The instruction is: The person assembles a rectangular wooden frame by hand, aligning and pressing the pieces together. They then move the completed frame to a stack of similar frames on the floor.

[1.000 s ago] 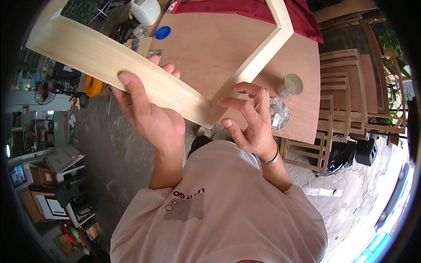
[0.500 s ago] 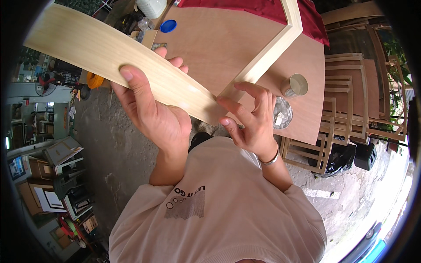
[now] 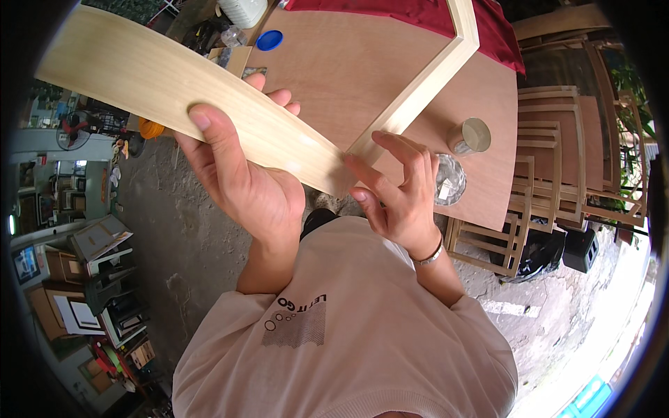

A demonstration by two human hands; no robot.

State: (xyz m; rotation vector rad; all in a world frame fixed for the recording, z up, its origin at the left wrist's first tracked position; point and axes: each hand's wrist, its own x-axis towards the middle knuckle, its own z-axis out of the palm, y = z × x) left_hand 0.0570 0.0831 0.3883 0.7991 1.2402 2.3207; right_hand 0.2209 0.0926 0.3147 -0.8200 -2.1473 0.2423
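Above the table (image 3: 334,76), your left hand (image 3: 240,184) is clamped on the frame (image 3: 209,97), a pale wooden frame of which two sides show. The thumb lies across the top face of the wide near side, and the fingertips (image 3: 279,97) wrap over its far edge. This side runs from the upper left down to a mitred corner near the middle of the view. From that corner the second, narrower side runs up and away over the table toward a red cloth (image 3: 432,17).

Your right hand (image 3: 397,191) is at the corner. Its fingers are spread apart and not closed on anything; the index and middle fingertips touch the joint where the two sides meet. A bracelet (image 3: 428,256) sits on the right wrist.

On the table, just beyond your right hand, stand a clear glass (image 3: 449,180) and a small tin (image 3: 470,136), near each other. A blue lid (image 3: 269,40) lies at the far left edge. Stacked wooden frames (image 3: 557,167) stand to the right of the table, on the ground.
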